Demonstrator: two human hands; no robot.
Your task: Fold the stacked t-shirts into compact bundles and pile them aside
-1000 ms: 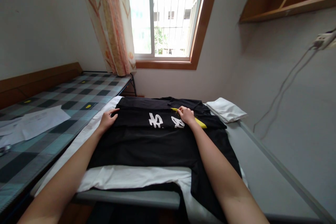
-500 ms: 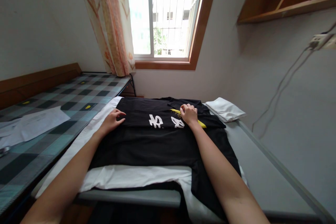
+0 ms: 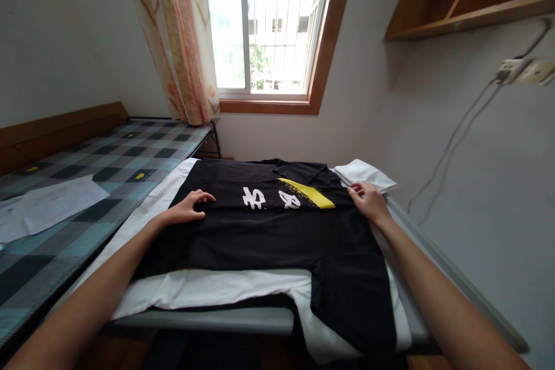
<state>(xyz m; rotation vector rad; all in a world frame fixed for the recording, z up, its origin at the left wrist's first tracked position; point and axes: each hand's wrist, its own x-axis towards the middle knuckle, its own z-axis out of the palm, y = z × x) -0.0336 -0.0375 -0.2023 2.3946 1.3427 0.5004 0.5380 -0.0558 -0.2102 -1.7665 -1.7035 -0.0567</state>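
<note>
Black cloth (image 3: 260, 237) under curled left hand (image 3: 193, 206)

The wide black cloth shirt (image 3: 260, 240) has white brush-like characters (image 3: 271, 199) and a bright yellow slanted band (image 3: 316, 195) with speckled edge. The flat mattress with checked cloth cover (image 3: 108, 167) is grey, pale blue-green and dark, with small yellow marks. The long hanging fabric curtain (image 3: 182, 40) is cream and peach-pink, with orange tulip flowers, and the folded cloth (image 3: 364, 174) is plain white.
</note>
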